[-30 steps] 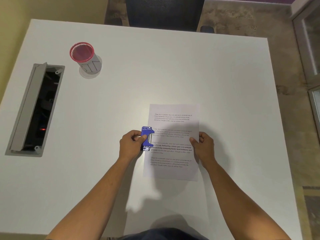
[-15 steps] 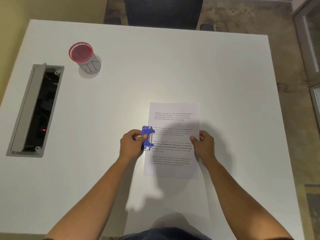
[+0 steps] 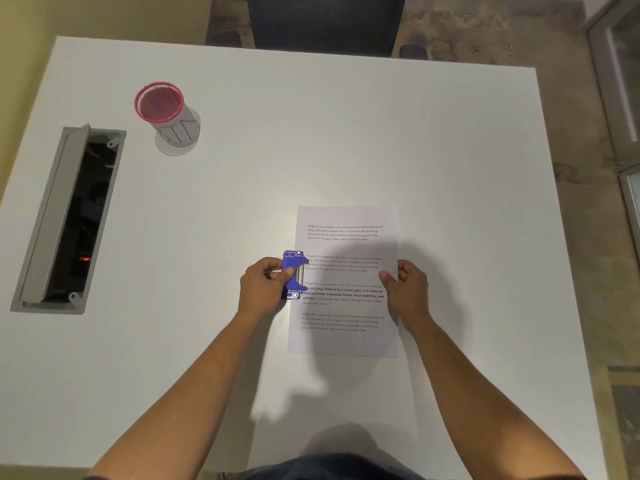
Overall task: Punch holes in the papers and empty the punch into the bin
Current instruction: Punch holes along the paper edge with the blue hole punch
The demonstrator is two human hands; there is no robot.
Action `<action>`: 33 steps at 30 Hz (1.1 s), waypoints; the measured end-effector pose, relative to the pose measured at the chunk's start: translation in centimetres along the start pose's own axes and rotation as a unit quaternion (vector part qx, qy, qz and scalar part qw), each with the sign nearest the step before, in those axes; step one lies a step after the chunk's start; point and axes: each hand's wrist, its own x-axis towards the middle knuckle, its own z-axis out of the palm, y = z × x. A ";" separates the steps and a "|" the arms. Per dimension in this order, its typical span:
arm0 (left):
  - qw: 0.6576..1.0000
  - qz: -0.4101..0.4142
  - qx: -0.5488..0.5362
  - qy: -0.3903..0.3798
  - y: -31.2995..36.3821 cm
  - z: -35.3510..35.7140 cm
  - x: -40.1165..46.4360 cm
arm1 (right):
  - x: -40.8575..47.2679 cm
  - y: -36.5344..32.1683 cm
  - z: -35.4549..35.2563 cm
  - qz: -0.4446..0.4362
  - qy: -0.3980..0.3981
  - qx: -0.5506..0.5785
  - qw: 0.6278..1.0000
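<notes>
Left hand fingers curl around the blue hole punch, thumb on top of the lever, gripping it. Right hand pinches the right edge of the papers, thumb on top, other fingers folded under or beside the edge; it is closed on the sheet, holding it flat and steady.

Change over the last second: almost none. Punch sits at the same spot on the left edge of the papers, about midway along that edge; both hands keep the same grip. The small shift of everything in view looks like head movement, not hand movement. Can't tell whether the lever is pressed down or up, and no holes are visible in the sheet since the punch covers that part of the edge.

Judgement: this is the press step, or the alignment just ahead of it. Punching is in hand, not confirmed done.

Papers lie flat on the white table, printed side up, near the person. Looks like one sheet on top; can't tell how many lie beneath.

Bin, red-rimmed mesh cup, stands upright far left, well apart from punch and papers, beside the open grey cable tray. Emptying not yet begun; the punch will need carrying across the table to it.
</notes>
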 end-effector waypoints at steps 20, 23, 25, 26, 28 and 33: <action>0.960 0.061 0.256 0.098 1.9 2.7 2.7 | 0.3 0.4 0.0 0.009 -0.004 0.044 0.999; 0.952 0.079 0.273 0.114 1.8 3.1 2.9 | 0.3 0.2 0.0 0.002 -0.008 0.036 0.999; 0.946 0.092 0.286 0.122 1.7 3.3 3.0 | 0.4 0.0 0.0 -0.004 -0.010 0.032 0.999; 0.943 0.098 0.291 0.124 1.7 3.4 3.0 | 0.4 0.0 0.0 -0.006 -0.011 0.032 0.999; 0.937 0.112 0.307 0.121 1.8 3.4 3.2 | 0.4 -0.1 0.0 -0.007 -0.014 0.031 0.999; 0.915 0.140 0.361 0.112 1.9 3.3 3.4 | 0.4 -0.2 0.0 -0.009 -0.015 0.026 1.000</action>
